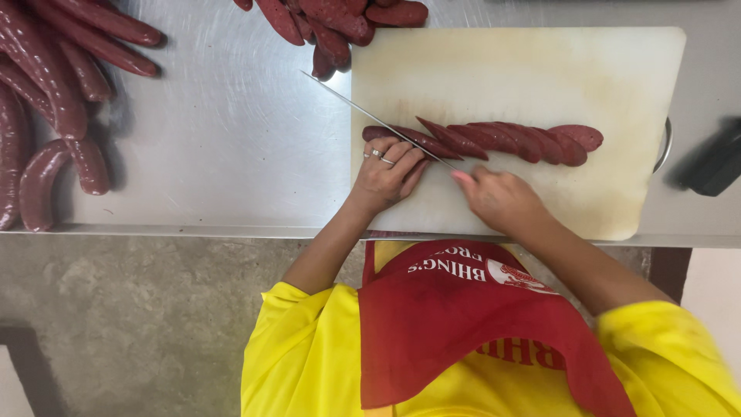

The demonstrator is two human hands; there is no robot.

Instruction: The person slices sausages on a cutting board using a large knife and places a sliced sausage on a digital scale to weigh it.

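Yellow shirt sleeves and a red apron (pixel 455 324) fill the bottom of the view, closest to the lens. Above them runs the brushed steel table (pixel 224 147), w/ a pale, stained rectangular plastic cutting board (pixel 540 69) lying on its right half, near edge close to the table's front lip.

Two heaps of whole dark red sausages sit on the steel: one heap at far left (pixel 54 100), one at top centre (pixel 332 19), just touching the board's upper left corner. A blurred black object (pixel 714 162) lies at the right edge.

On the board, approx. mid-height, lies the sausage being cut (pixel 494 140); its right part is a row of overlapping slanted slices, its left end uncut.

Left hand (pixel 386 174), rings on two fingers, has fingers curled down, pinning the uncut end. Right hand (pixel 498 199) is closed round the handle of a long thin steel knife (pixel 370 116); blade runs diagonally up-left across the sausage, tip out over the table.
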